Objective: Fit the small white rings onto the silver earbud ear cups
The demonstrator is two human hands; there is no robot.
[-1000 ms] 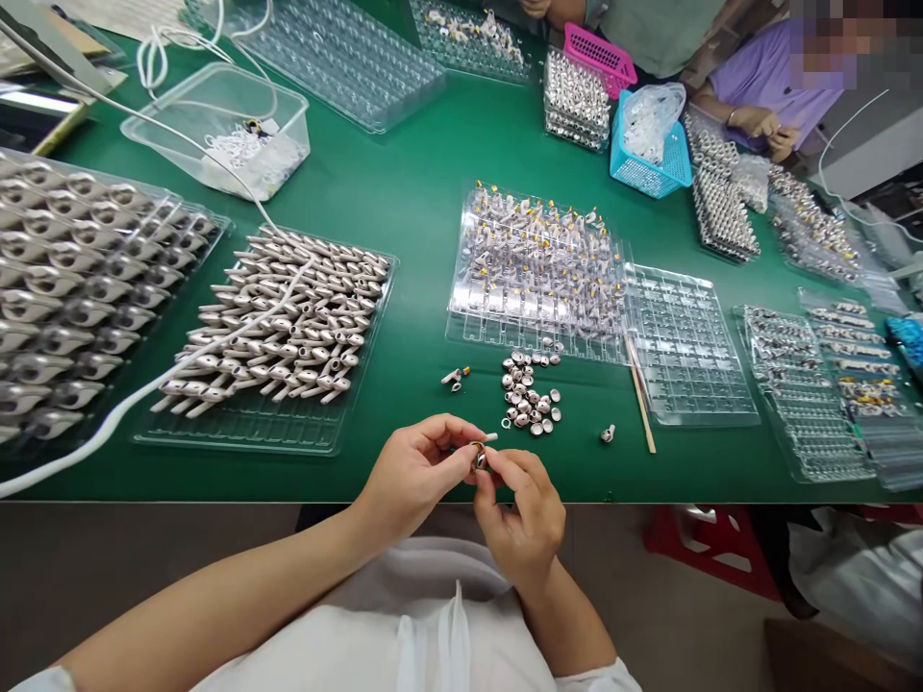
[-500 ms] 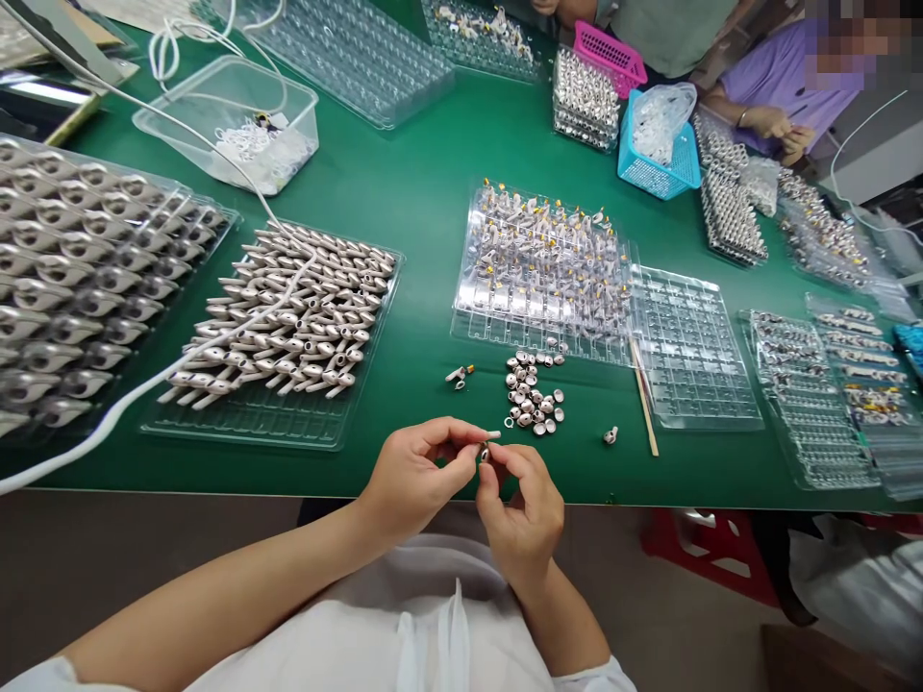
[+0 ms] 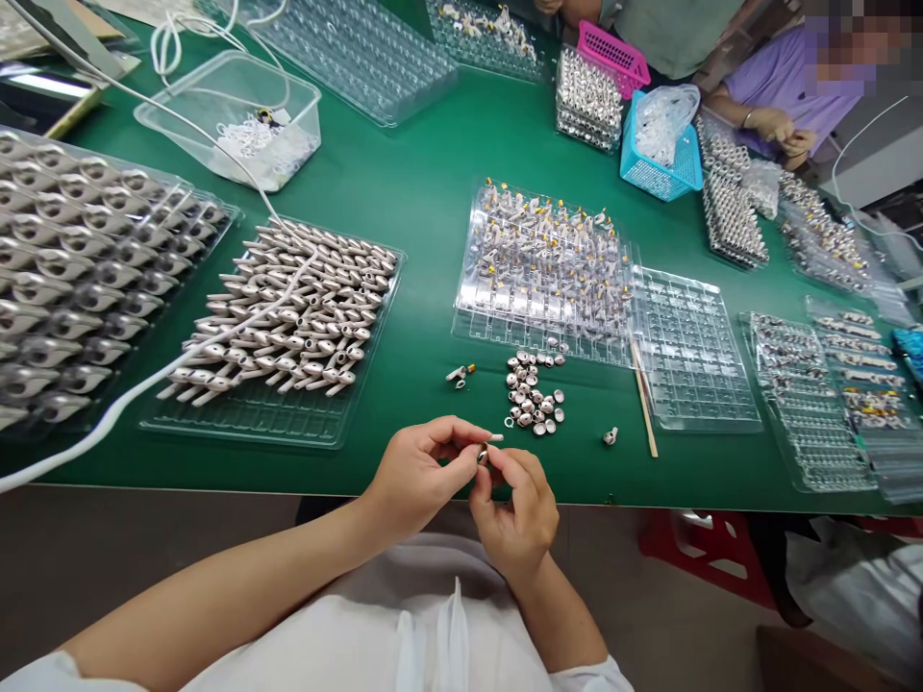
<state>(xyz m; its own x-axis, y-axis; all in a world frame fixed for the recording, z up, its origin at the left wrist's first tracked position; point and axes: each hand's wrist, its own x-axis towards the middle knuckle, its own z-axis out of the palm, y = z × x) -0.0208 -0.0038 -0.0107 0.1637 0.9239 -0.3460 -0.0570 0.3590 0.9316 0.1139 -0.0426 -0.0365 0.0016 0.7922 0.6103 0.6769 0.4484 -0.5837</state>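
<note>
Close to the table's near edge, my left hand (image 3: 418, 476) pinches a small metallic earbud shell (image 3: 483, 456) between thumb and fingers. A short pale stem sticks out past its fingertips. My right hand (image 3: 519, 509) meets the shell from the other side, its index fingertip against it and the thumb just below. The fingers hide much of the shell. Just beyond my hands lies a loose pile of round earbud caps (image 3: 525, 420). An earbud part with an orange tip (image 3: 460, 375) lies left of the pile, and a single earbud piece (image 3: 610, 436) to the right.
A tray of stemmed shells (image 3: 288, 317) is at left, crossed by a white cable (image 3: 115, 413). Ahead stands a tray of earbud parts (image 3: 468, 322); beside it are a clear tray (image 3: 696, 356) and a thin stick (image 3: 644, 404). A co-worker (image 3: 785, 86) sits at far right.
The shell has turned slightly between my fingertips, and my right hand has shifted a little to the left. The things on the table stay in place.
</note>
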